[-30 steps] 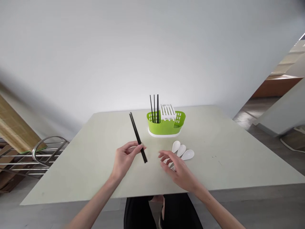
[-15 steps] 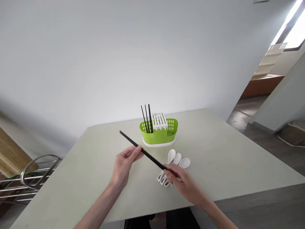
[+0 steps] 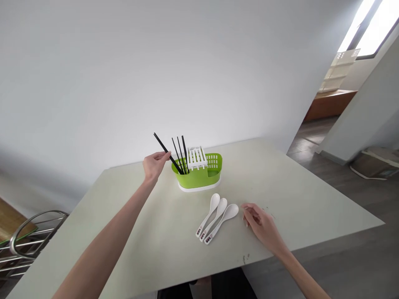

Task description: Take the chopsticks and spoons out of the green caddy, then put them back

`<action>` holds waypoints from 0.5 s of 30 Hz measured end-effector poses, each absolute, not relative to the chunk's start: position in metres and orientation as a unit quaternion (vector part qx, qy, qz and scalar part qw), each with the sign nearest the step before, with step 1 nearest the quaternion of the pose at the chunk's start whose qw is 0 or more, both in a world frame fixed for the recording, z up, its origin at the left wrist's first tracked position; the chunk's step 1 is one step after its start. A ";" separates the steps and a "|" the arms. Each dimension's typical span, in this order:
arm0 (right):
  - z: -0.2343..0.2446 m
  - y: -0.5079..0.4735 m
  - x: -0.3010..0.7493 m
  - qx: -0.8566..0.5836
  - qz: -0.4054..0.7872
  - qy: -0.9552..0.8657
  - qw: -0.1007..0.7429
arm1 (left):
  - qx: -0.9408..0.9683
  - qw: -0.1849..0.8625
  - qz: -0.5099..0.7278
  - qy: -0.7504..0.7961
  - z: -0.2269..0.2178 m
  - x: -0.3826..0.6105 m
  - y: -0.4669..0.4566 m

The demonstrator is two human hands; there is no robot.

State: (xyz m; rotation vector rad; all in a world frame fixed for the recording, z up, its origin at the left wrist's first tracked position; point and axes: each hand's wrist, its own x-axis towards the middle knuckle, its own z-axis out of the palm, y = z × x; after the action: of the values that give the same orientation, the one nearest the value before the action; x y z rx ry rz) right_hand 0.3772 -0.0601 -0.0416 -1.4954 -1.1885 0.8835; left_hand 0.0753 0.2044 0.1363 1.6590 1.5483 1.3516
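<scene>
My left hand [image 3: 156, 162] is closed around a pair of black chopsticks [image 3: 161, 143]. They slant down to the right, their lower ends inside the left part of a green cutlery basket [image 3: 197, 179]. Several other black chopsticks [image 3: 183, 145] stand upright in that same part. A white slotted rack [image 3: 197, 158] sits across the basket's middle. Three white spoons [image 3: 220, 212] lie fanned out on the table, bowls away from me. Just right of the spoon bowls, my right hand [image 3: 261, 224] rests low over the table, its fingers loosely bent and apart, with nothing in it.
The pale table [image 3: 140, 257] reaches back to a white wall [image 3: 199, 74]. The basket stands on a white base [image 3: 199, 189] toward the back edge. To the left, below table height, is a metal rack [image 3: 31, 236]. On the right, a grey floor [image 3: 339, 241] lies past the table's edge.
The chopsticks have gone from between both hands into the basket's left part, still in my left hand. My right hand has let go and moved right, uncovering the spoons. The view has shifted slightly.
</scene>
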 end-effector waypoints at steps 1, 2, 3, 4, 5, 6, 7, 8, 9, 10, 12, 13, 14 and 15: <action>-0.040 -0.060 0.376 -0.616 0.362 -0.497 0.493 | 0.612 0.242 0.478 0.582 0.129 0.077 0.209; -0.038 -0.059 0.375 -0.618 0.358 -0.499 0.492 | 0.613 0.239 0.463 0.594 0.123 0.078 0.212; -0.036 -0.058 0.375 -0.620 0.354 -0.498 0.492 | 0.612 0.240 0.452 0.603 0.118 0.079 0.215; -0.035 -0.057 0.375 -0.622 0.351 -0.497 0.493 | 0.611 0.242 0.445 0.608 0.114 0.079 0.217; -0.034 -0.057 0.375 -0.625 0.348 -0.496 0.493 | 0.611 0.245 0.438 0.611 0.111 0.080 0.219; -0.033 -0.056 0.376 -0.627 0.344 -0.496 0.492 | 0.614 0.247 0.431 0.614 0.109 0.080 0.220; -0.033 -0.056 0.376 -0.628 0.342 -0.497 0.492 | 0.618 0.246 0.421 0.616 0.108 0.080 0.221; -0.033 -0.056 0.376 -0.628 0.340 -0.498 0.492 | 0.625 0.242 0.409 0.620 0.107 0.080 0.222; -0.034 -0.057 0.376 -0.628 0.339 -0.498 0.493 | 0.630 0.236 0.398 0.623 0.107 0.080 0.223; -0.034 -0.057 0.376 -0.627 0.339 -0.499 0.493 | 0.635 0.229 0.390 0.627 0.107 0.080 0.224; -0.035 -0.057 0.376 -0.626 0.340 -0.499 0.493 | 0.642 0.223 0.382 0.626 0.107 0.079 0.226; -0.036 -0.058 0.376 -0.626 0.340 -0.500 0.492 | 0.645 0.226 0.381 0.623 0.107 0.079 0.227; -0.036 -0.058 0.376 -0.627 0.340 -0.499 0.492 | 0.648 0.234 0.378 0.618 0.107 0.078 0.227; -0.037 -0.058 0.376 -0.627 0.340 -0.498 0.493 | 0.651 0.244 0.374 0.614 0.108 0.076 0.227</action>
State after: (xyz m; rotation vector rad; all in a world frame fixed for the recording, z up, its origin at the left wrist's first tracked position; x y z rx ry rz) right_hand 0.3764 -0.0582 -0.0366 -1.5215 -1.2094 0.8252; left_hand 0.0760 0.2266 0.1075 1.7779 1.6770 1.0223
